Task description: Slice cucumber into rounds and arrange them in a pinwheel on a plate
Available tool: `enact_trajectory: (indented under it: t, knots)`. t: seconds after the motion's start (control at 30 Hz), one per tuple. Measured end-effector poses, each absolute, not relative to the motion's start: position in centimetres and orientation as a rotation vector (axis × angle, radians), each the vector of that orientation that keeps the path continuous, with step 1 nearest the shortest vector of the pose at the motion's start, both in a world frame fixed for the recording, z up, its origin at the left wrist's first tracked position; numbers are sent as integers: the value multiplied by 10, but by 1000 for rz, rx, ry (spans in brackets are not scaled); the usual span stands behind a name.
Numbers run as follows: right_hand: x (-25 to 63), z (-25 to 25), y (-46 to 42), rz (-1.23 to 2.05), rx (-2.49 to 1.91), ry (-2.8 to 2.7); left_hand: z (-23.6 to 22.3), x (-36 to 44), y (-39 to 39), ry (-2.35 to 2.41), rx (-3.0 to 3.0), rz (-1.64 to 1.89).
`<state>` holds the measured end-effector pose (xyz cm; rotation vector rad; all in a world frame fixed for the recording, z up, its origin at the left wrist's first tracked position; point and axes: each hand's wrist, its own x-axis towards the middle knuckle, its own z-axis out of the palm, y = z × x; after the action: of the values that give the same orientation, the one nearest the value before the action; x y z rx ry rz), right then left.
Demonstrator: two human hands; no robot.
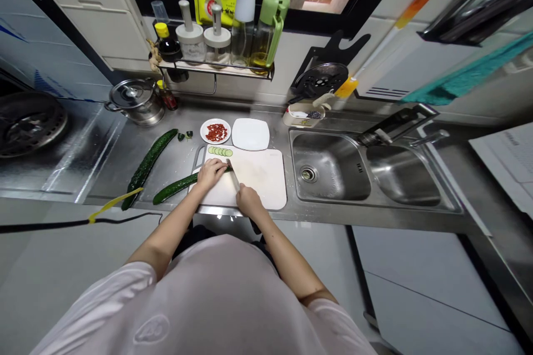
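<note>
My left hand (211,172) is curled down over a long green cucumber (175,188) that lies across the left edge of a white cutting board (262,177). In my right hand (249,200) is a knife (232,175), gripped by the handle, with the blade resting at the cucumber's cut end just beside my left fingers. A short row of cucumber slices (220,151) lies along the far edge of the board.
A second whole cucumber (149,163) lies on the steel counter to the left, near a lidded pot (134,99). Behind the board are a small plate of red pieces (215,131) and a bare white plate (250,134). A double sink (333,169) is on the right.
</note>
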<state>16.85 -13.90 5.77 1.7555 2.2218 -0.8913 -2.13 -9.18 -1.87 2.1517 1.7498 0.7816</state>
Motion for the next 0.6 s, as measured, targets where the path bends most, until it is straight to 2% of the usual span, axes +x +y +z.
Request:
enact_trajectory:
  t: [0.6]
  knots:
    - [169,56,-143,-877,1752,2222,-18,-21,-92,1739,2145,796]
